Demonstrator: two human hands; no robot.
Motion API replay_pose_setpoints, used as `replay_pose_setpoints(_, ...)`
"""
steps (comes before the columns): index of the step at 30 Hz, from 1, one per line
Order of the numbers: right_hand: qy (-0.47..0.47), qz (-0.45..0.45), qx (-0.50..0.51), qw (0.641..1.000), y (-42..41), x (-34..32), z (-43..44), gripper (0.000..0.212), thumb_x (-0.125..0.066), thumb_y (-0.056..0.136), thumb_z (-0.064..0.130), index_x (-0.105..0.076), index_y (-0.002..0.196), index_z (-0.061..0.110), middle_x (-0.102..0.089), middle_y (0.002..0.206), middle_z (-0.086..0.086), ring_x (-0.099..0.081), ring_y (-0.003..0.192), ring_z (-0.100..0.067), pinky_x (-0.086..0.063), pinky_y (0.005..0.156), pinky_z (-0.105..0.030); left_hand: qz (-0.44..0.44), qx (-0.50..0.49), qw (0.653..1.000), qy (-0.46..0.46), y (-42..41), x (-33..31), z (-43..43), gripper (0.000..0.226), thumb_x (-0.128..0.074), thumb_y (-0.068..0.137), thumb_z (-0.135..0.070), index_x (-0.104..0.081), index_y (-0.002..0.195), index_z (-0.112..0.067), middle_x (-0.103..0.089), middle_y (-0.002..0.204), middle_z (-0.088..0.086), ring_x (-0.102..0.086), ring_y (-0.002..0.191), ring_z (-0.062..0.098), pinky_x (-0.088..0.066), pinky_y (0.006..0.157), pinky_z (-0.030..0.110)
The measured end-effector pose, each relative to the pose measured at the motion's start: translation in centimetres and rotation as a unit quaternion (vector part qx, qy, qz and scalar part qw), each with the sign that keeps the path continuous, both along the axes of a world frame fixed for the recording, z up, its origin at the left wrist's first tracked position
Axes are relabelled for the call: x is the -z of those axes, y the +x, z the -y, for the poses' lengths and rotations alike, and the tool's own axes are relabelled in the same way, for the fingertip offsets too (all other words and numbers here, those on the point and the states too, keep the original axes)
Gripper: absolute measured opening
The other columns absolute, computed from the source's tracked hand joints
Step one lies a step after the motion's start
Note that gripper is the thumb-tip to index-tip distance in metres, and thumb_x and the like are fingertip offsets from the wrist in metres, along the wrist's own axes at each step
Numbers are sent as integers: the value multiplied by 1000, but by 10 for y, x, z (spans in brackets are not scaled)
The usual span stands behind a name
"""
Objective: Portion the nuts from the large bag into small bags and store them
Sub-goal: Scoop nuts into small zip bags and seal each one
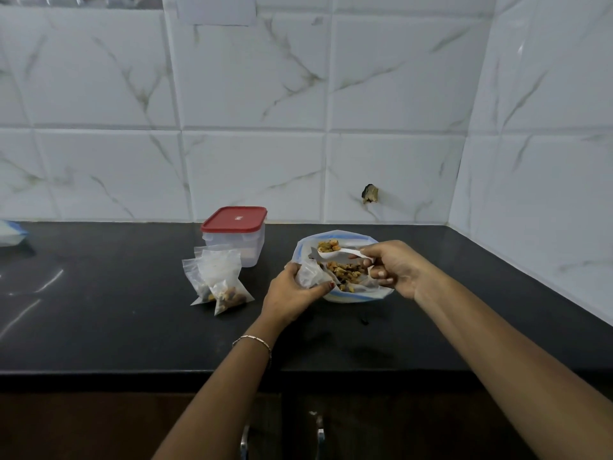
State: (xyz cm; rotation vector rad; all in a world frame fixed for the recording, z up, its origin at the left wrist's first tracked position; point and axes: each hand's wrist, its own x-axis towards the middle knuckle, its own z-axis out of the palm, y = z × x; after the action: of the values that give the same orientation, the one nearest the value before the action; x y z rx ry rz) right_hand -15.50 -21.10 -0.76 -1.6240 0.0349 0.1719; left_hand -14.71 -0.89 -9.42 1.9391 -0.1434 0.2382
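left hand grip closed round 1 small bag | right hand grip pinching 1 spoon of nuts above 1 open large bag on tabletop | 2 filled small bags beside 1 red-lidded container

Black glossy counter set against a white tiled wall. Towards the back, a clear container with a red lid, and just in front of it two small clear bags of nuts, upright and touching each other. To their right, the open large bag with a dark speck near it; at the far left edge, part of a blue-and-white bag.
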Motion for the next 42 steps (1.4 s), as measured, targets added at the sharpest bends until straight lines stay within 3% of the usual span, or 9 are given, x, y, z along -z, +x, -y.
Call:
replay_pose_setpoints(7,-109,18,-23,994,-13,-10,-11,15,-51,93,11,-57,79,10,-50,57,0,-30,39,-7,-21,35,-17,23,-13,999,-28,-5,-4,1,44,-82,68,-42,-54,101,-37,-66,107,-10,-63,101,9,-54,92,39)
replay_pose_setpoints(14,-240,113,-38,963,-11,-10,-26,23,-47,91,6,-68,89,-4,-46,61,-5,-35,44,-10,-29,43,-22,23,-12,999,-38,-3,-3,1,50,-83,62,-49,-56,102,-34,-67,105,-9,-65,100,10,-54,91,42)
replay_pose_setpoints(18,-429,234,-27,872,-18,-14,-40,27,-45,92,12,-72,95,10,-68,81,-7,-61,66,-24,-47,61,-32,19,-24,999,-30,-3,-4,3,51,-84,67,-42,-57,107,-26,-67,104,-8,-64,97,10,-54,90,41)
replay_pose_setpoints(25,-600,451,29,660,-42,-14,-57,17,-48,95,19,-64,98,21,-66,91,-1,-64,82,-22,-37,62,-28,38,-67,996,-34,-6,-7,6,46,-83,68,-39,-55,99,-20,-66,100,-3,-63,93,13,-53,81,34)
replay_pose_setpoints(30,-629,502,1,593,-40,-14,-58,19,-50,94,17,-65,106,16,-67,95,-6,-65,86,-27,-37,63,-30,45,-69,995,-60,-5,-8,5,47,-83,71,-34,-55,105,-16,-65,99,-3,-63,93,11,-50,74,24)
replay_pose_setpoints(33,-628,539,-3,561,-42,-15,-56,10,-71,77,23,-65,85,19,-64,74,4,-59,64,-17,-34,59,-26,47,-65,994,-75,-5,-8,5,50,-83,70,-32,-54,107,-14,-65,102,-1,-63,94,13,-50,74,23)
replay_pose_setpoints(35,-617,560,-3,553,-42,-12,-54,27,-85,53,23,-61,66,22,-60,57,7,-54,47,-15,-35,51,-24,49,-64,993,-84,-5,-8,5,51,-84,70,-32,-54,106,-14,-65,103,0,-63,95,13,-50,75,23)
replay_pose_setpoints(38,-598,575,2,558,-39,-5,-48,25,-86,57,22,-64,70,19,-63,60,4,-58,48,-17,-42,49,-25,48,-59,992,-97,-4,-10,5,51,-84,71,-30,-52,108,-16,-63,104,-4,-62,97,12,-50,76,22)
replay_pose_setpoints(42,-525,499,89,684,-32,1,-30,15,-55,95,26,-63,107,23,-67,88,6,-62,73,-14,-48,60,-27,50,-55,992,-102,-1,-9,2,58,-84,71,-32,-46,113,-17,-59,115,0,-59,108,16,-53,91,35)
